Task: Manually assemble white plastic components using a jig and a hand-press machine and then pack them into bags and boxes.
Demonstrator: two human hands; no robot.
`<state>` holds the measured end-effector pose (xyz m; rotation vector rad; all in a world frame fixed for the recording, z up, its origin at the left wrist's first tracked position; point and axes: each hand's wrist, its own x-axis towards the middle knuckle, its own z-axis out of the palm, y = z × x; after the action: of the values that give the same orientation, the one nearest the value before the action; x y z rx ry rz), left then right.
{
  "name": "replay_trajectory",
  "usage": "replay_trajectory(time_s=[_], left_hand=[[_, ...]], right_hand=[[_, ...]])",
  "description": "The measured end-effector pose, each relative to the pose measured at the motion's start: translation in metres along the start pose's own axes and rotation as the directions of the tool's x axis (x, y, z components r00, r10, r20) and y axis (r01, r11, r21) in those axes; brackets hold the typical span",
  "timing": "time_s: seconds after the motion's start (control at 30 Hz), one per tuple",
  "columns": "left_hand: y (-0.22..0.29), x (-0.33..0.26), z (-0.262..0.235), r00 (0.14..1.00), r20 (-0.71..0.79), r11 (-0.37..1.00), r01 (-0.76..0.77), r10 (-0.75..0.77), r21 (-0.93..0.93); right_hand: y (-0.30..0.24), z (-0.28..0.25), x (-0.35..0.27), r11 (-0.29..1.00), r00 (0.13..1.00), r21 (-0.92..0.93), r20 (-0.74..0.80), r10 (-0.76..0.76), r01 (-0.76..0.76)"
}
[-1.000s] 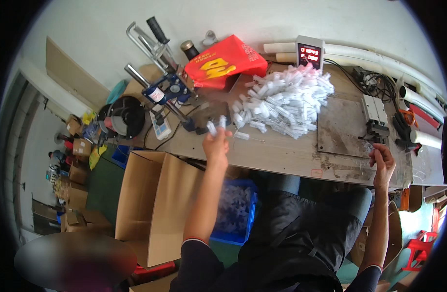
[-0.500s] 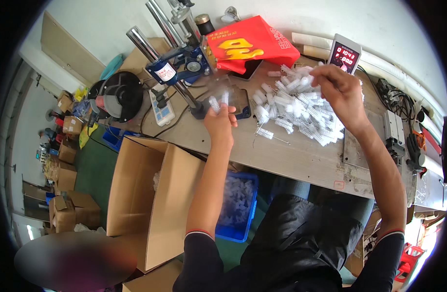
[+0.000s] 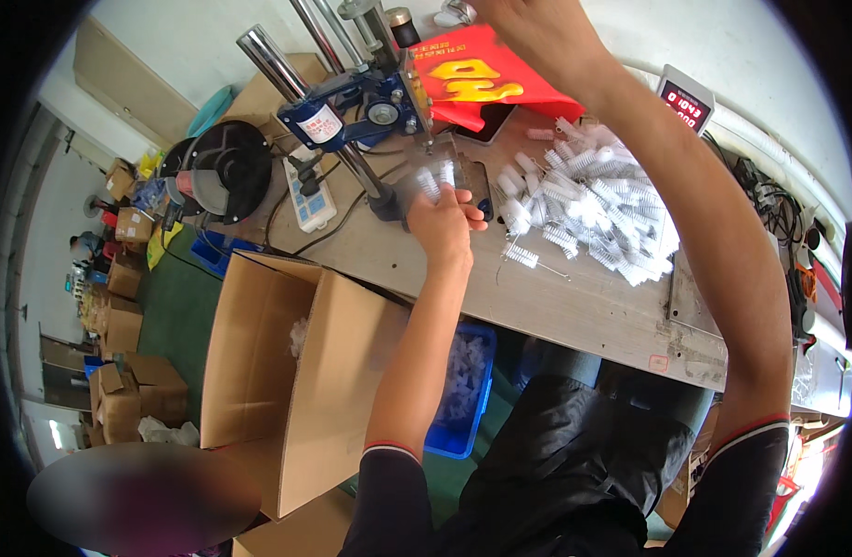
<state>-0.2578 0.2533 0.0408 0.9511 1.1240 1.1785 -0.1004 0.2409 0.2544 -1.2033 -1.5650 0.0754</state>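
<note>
My left hand (image 3: 445,226) is closed around two small white brushes (image 3: 430,183), held upright at the base of a blue and chrome bench press (image 3: 381,115). Around their tips the press tooling is partly see-through and blurred, so contact is hard to make out. High on the right, my right hand (image 3: 542,42) is raised in front of a red bag (image 3: 491,79); its fingers are cut off by the upper edge. To the right of my left hand lies a heap of white bristled brushes (image 3: 598,200), and one loose brush with a thin wire (image 3: 521,255) sits at its near edge.
A counter with red digits (image 3: 683,100) stands behind the heap. Left of the press are a power strip (image 3: 310,197) with cables and a round black machine (image 3: 226,176). Below the table edge are an open cardboard box (image 3: 338,390) and a blue bin (image 3: 486,395) of white pieces.
My right hand has risen from above the heap up and left to the top edge. My left hand still holds the brushes by the press; the whole view has shifted slightly.
</note>
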Motion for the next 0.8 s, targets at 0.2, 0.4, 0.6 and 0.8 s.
replay_trajectory(time_s=[0.2,0.4,0.6,0.8], left_hand=[[-0.001,-0.003,0.001,0.998,-0.053,0.999,-0.029,0.03,0.016],[-0.007,-0.005,0.013,0.998,-0.043,0.999,-0.039,0.04,0.005],[-0.005,-0.009,0.014,0.998,-0.052,0.999,-0.046,0.047,0.008],[0.0,-0.007,0.004,0.996,-0.06,0.997,-0.062,0.064,0.036]], right_hand=[[-0.045,0.03,0.064,0.929,0.983,0.323,0.106,0.153,-0.179],[-0.04,0.027,0.091,0.936,0.987,0.322,0.121,0.109,-0.143],[0.0,0.0,0.102,0.967,0.995,-0.253,-0.079,-0.058,0.037],[0.028,-0.049,0.034,0.946,0.967,-0.199,-0.042,0.252,-0.255]])
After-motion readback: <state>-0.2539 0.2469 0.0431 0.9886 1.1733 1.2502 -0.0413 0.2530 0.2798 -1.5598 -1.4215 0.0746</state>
